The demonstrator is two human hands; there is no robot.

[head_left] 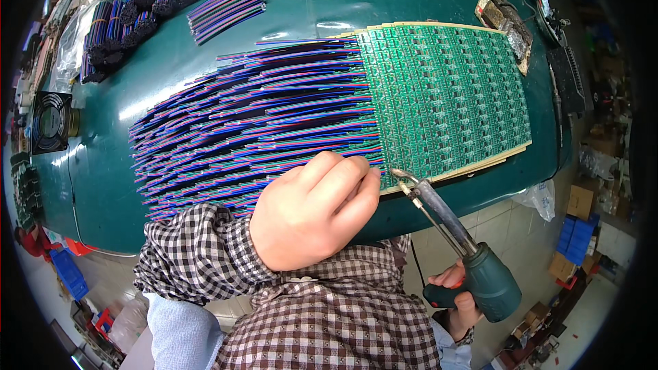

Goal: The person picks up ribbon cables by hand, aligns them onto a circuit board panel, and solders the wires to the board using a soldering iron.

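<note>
A wide sheet of green circuit boards (449, 92) lies on the dark green table (308, 0), with many blue, purple, red and green ribbon wires (253, 127) fanned out to its left. My left hand (312, 209) rests knuckles-up on the wires at the sheet's near left corner, fingers curled down onto them. My right hand (456, 294) grips the dark green handle of a soldering iron (449, 223), whose tip reaches the board edge just right of my left fingers.
Bundles of cut ribbon wire (140, 7) and a loose bunch (226, 10) lie at the far left. A small fan (50, 122) stands at the left edge. An iron stand with sponge (506, 22) sits far right. Boxes and blue crates are on the floor.
</note>
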